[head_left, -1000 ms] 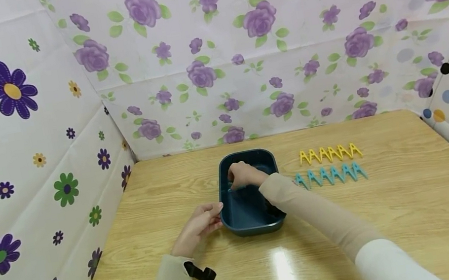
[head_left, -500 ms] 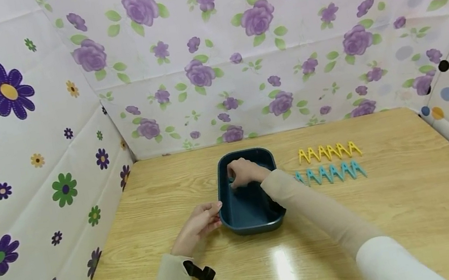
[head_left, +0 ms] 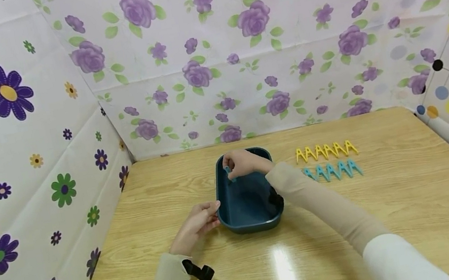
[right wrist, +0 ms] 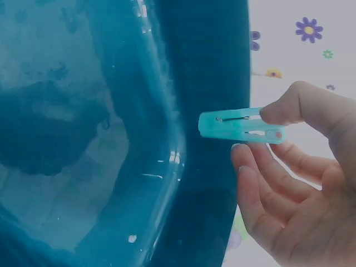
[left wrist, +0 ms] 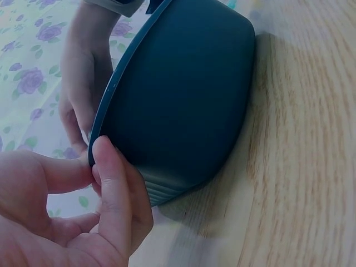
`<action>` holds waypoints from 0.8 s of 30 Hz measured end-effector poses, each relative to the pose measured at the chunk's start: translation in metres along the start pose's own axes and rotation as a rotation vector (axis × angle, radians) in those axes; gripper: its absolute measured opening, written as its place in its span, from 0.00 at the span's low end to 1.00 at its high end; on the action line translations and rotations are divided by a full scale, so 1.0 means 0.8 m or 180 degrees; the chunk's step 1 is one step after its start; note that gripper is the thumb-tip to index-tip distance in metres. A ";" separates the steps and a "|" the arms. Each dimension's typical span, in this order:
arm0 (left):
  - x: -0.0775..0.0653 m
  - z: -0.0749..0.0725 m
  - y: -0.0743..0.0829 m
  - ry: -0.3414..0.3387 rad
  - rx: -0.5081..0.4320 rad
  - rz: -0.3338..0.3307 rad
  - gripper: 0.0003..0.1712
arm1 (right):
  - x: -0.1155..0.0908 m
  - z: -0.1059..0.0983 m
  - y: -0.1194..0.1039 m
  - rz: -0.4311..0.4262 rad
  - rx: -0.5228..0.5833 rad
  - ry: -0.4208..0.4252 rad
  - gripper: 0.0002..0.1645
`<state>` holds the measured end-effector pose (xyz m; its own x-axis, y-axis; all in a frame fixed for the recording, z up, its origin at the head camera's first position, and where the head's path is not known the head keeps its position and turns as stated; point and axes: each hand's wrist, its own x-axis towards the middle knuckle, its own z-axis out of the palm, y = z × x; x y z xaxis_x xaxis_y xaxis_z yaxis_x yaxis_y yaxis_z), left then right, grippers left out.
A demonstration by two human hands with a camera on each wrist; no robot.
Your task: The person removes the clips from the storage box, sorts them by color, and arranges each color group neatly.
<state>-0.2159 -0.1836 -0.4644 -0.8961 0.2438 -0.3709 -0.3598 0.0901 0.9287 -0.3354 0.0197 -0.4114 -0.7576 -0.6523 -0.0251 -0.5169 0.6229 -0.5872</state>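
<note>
A dark blue rectangular basin (head_left: 252,227) stands on the wooden table. My left hand (head_left: 198,224) pinches its left rim, thumb on one side and fingers on the other, as the left wrist view shows closely. Above the basin's far left part, my right hand (head_left: 244,162) holds a teal clothespin (right wrist: 228,124) between thumb and fingers. That clothespin (head_left: 229,173) points down into the basin in the head view. The right wrist view has it lying crosswise before the inner wall, its finger ends squeezed together.
Right of the basin stretches a row of yellow clothespins (head_left: 325,151), with a row of blue clothespins (head_left: 334,170) nearer me, partly hidden by my right sleeve. Flowered cloth (head_left: 197,89) hangs behind the wooden table (head_left: 377,213) and at its left.
My right hand has risen a little inside the basin, and the teal clothespin in its fingers shows more plainly. The left hand stays on the rim.
</note>
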 end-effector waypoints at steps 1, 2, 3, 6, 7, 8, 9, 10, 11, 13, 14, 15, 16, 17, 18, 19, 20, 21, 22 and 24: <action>0.000 0.000 0.000 -0.0004 -0.0007 0.0003 0.12 | -0.002 -0.003 0.000 -0.0008 0.0027 0.0004 0.13; 0.000 0.000 0.000 -0.0011 -0.0013 0.0009 0.12 | -0.005 -0.005 0.001 -0.0005 0.0071 0.0004 0.13; 0.000 0.001 0.000 -0.0015 -0.0021 0.0011 0.12 | -0.008 -0.007 0.002 -0.0014 0.0097 -0.0002 0.13; 0.001 0.001 -0.001 -0.0012 -0.0020 0.0023 0.12 | -0.019 -0.013 0.004 -0.0036 0.0216 0.0000 0.13; 0.001 0.001 -0.001 -0.0007 -0.0020 0.0023 0.12 | -0.022 -0.014 0.004 -0.0040 0.0245 0.0003 0.13; 0.002 0.001 -0.001 0.0002 -0.0018 0.0022 0.12 | -0.024 -0.015 0.004 -0.0036 0.0272 0.0006 0.13; 0.002 0.001 -0.001 0.0017 -0.0022 0.0020 0.11 | -0.027 -0.015 0.004 -0.0036 0.0284 0.0012 0.13; 0.002 0.001 -0.001 0.0025 -0.0021 0.0024 0.11 | -0.029 -0.016 0.003 -0.0023 0.0290 0.0019 0.13; 0.002 0.000 -0.002 0.0029 -0.0020 0.0021 0.11 | -0.030 -0.016 0.003 -0.0008 0.0286 0.0032 0.13; 0.001 0.000 -0.001 0.0035 -0.0029 0.0018 0.11 | -0.034 -0.016 0.003 0.0033 0.0289 0.0063 0.14; 0.001 0.000 -0.001 0.0033 -0.0023 0.0021 0.11 | -0.036 -0.016 0.003 0.0046 0.0298 0.0087 0.14; 0.001 0.000 -0.001 0.0024 -0.0020 0.0026 0.12 | -0.039 -0.016 0.003 0.0052 0.0322 0.0113 0.14; 0.001 0.000 -0.001 0.0012 -0.0010 0.0030 0.12 | -0.041 -0.017 0.004 0.0060 0.0344 0.0148 0.15; 0.001 0.000 -0.002 0.0012 -0.0009 0.0028 0.12 | -0.043 -0.017 0.004 0.0072 0.0375 0.0189 0.15; 0.001 0.000 -0.002 0.0007 -0.0004 0.0030 0.12 | -0.045 -0.016 0.005 0.0072 0.0408 0.0236 0.16; 0.001 0.000 -0.002 0.0002 -0.0001 0.0027 0.13 | -0.046 -0.016 0.006 0.0070 0.0444 0.0291 0.16; 0.001 -0.001 -0.002 0.0003 0.0001 0.0025 0.13 | -0.048 -0.016 0.008 0.0069 0.0478 0.0346 0.16; 0.001 -0.001 -0.002 0.0008 0.0000 0.0019 0.13 | -0.050 -0.015 0.009 0.0069 0.0508 0.0399 0.16; 0.001 0.000 -0.001 0.0020 -0.0002 0.0011 0.13 | -0.051 -0.015 0.011 0.0079 0.0531 0.0454 0.16; 0.001 0.000 -0.001 0.0041 0.0001 -0.0006 0.14 | -0.054 -0.013 0.015 0.0089 0.0573 0.0553 0.17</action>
<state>-0.2167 -0.1833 -0.4655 -0.8987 0.2313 -0.3727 -0.3615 0.0909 0.9279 -0.3129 0.0599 -0.4092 -0.8358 -0.5421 0.0869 -0.4271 0.5426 -0.7233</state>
